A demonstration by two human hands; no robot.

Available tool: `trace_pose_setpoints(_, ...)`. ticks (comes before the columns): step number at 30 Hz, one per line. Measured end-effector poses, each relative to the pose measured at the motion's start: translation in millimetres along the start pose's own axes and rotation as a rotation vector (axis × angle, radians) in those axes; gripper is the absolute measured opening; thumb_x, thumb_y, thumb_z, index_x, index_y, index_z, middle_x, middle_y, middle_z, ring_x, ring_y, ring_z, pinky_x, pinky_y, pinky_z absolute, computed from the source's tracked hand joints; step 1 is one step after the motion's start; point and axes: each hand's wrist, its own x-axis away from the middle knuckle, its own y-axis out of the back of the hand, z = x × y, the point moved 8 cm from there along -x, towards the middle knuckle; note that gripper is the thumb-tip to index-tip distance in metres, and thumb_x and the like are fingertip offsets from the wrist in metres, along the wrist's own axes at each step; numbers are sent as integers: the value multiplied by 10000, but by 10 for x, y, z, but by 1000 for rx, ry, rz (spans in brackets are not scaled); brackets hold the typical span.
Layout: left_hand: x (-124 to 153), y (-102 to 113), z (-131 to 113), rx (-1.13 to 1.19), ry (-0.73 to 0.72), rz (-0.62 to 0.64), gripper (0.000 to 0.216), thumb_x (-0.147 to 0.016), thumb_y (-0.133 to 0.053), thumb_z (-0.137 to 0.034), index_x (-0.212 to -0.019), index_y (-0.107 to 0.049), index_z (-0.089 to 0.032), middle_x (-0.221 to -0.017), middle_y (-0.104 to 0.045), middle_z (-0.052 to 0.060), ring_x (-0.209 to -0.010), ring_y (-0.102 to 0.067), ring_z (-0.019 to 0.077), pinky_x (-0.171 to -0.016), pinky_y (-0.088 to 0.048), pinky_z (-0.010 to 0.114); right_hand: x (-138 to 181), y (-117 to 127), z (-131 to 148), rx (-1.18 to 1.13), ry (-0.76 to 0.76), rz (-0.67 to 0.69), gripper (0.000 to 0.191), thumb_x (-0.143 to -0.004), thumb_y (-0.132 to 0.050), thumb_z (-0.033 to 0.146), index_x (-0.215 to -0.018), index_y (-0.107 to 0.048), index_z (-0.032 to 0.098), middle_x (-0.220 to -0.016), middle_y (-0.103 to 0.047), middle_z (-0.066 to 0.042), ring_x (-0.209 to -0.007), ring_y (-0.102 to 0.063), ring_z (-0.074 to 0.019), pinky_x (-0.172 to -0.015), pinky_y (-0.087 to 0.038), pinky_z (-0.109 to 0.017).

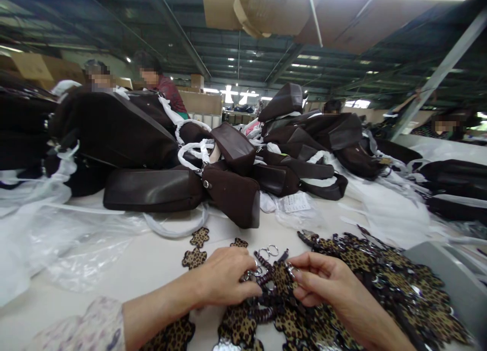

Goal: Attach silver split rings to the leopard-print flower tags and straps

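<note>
My left hand (222, 276) is closed, thumb and fingers pinching a silver key ring (251, 275) beside a dark coiled cord (265, 262). My right hand (323, 279) grips a leopard-print flower charm (282, 278) at its right edge, with a small metal clasp (291, 270) at the fingertips. Two loose-looking silver rings (272, 250) show just beyond the hands. Beneath and around both hands lie more leopard-print charms (238, 325) with dark cords. How the cord joins the charm is hidden by the fingers.
A large heap of leopard-print charms (403, 285) lies to the right, against a grey bin (445, 270). Single charms (195, 258) rest left of centre. Dark brown bags (155, 188) with white-wrapped handles pile up behind. Clear plastic (87, 254) covers the left tabletop. Several people are in the background.
</note>
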Motion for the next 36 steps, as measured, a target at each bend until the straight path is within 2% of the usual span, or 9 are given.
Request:
trace_pose_setpoints(4, -43, -87, -156, -37, -212, 30, 428, -839, -529, -67, -1197, -621, -283, -1161, -591, 55, -963, -591, 194, -765, -453, 259, 13, 9, 31, -15, 15, -17, 267, -627, -815, 294, -826, -738, 134, -625, -706, 10, -528, -661, -110, -494, -541, -191)
trace_pose_setpoints(7, -67, -153, -183, -155, -431, 109, 361, -823, -592, -59, -1064, -685, -311, -1296, -543, 36, -1037, -561, 218, -790, -438, 277, 13, 9, 34, -16, 20, -3, 271, -634, -816, 292, -835, -734, 129, -608, -711, 6, -534, -664, -114, -496, -541, -189)
trace_pose_setpoints(10, -106, -144, -105, -156, -475, 92, 204, -876, -578, -113, -924, -707, -264, -1259, -595, 45, -1008, -563, 216, -801, -436, 295, 7, 5, 18, -2, 20, 5, 258, -644, -812, 272, -836, -729, 121, -603, -710, 7, -541, -677, -121, -497, -548, -192)
trace_pose_setpoints(15, -156, 82, 14, 285, -284, -121, 190, -927, -520, -172, -968, -704, -192, -1032, -707, 68, -953, -610, 186, -872, -435, 293, -14, -37, 4, -10, 45, 6, 260, -643, -811, 290, -821, -731, 119, -581, -707, 8, -527, -688, -123, -490, -546, -188)
trace_pose_setpoints(19, -106, 103, 104, 880, 20, -196, 150, -801, -635, -155, -944, -675, -169, -729, -651, -24, -674, -567, 117, -639, -420, 210, -26, -87, 10, -52, 76, -20, 271, -622, -821, 309, -779, -718, 114, -529, -688, 12, -478, -669, -118, -453, -517, -178)
trace_pose_setpoints(21, -63, 63, 56, 996, 96, -201, 223, -716, -692, -129, -927, -638, -172, -666, -596, -66, -608, -504, 95, -573, -371, 187, -26, -117, 11, -83, 88, -31, 269, -615, -826, 307, -765, -712, 115, -526, -681, 16, -467, -657, -112, -438, -497, -169)
trace_pose_setpoints(26, -23, 52, -165, 725, 33, -243, 107, -717, -722, -107, -704, -636, -169, -612, -565, -67, -596, -483, 87, -563, -330, 185, -43, -192, 6, -127, 133, -46, 285, -615, -837, 316, -776, -720, 111, -544, -695, 4, -471, -660, -118, -438, -492, -171)
trace_pose_setpoints(30, -29, 65, -285, 479, -112, -346, 139, -826, -645, -102, -714, -647, -184, -697, -641, -27, -656, -542, 109, -635, -363, 201, -85, -231, -30, -123, 132, -55, 278, -618, -837, 322, -779, -733, 121, -557, -727, -16, -488, -677, -144, -457, -523, -198)
trace_pose_setpoints(36, -13, 42, -275, 211, -100, -418, 209, -920, -543, -194, -721, -606, -195, -709, -631, 10, -658, -552, 138, -602, -355, 236, -134, -252, -75, -115, 167, -53, 254, -630, -831, 295, -794, -745, 121, -562, -733, -3, -490, -676, -138, -475, -538, -204)
